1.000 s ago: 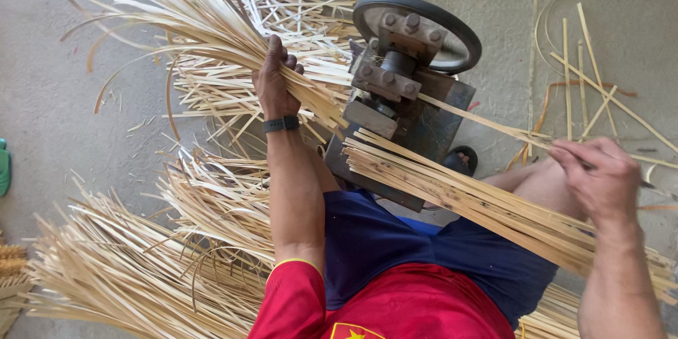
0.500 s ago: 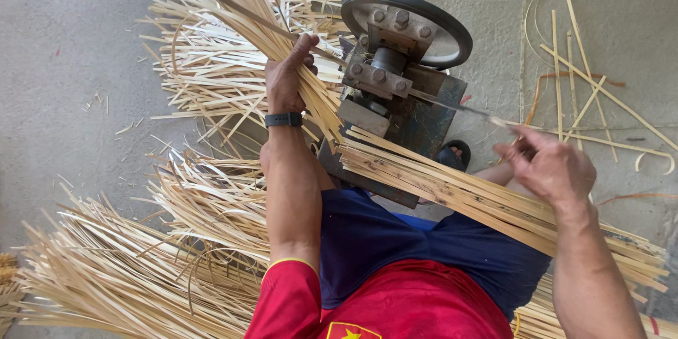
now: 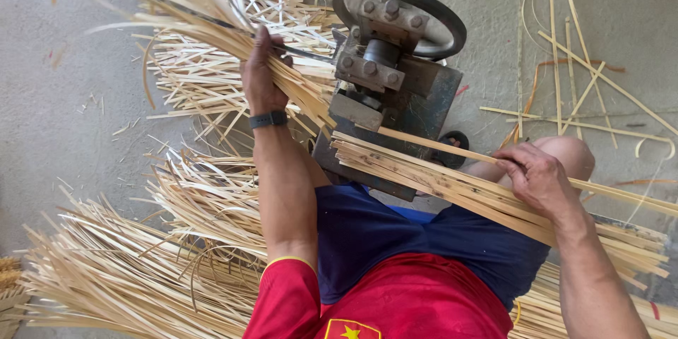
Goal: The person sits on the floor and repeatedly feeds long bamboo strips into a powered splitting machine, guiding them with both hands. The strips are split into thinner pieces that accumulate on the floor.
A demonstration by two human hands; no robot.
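A bundle of bamboo strips [image 3: 452,183] lies across the lap at centre right, one strip feeding into the grey splitting machine [image 3: 388,92] at upper centre. The right hand [image 3: 537,180] pinches that strip on the bundle; the left hand [image 3: 260,74] closes around the thin slivers [image 3: 198,14] at upper left. Keeping the strip straight and level should serve best; no packages or labels show.

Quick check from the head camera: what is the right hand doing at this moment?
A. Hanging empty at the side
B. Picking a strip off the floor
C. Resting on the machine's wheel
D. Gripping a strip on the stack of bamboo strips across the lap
D: the right hand closes on a strip atop the bamboo stack lying across the lap and leading into the machine.
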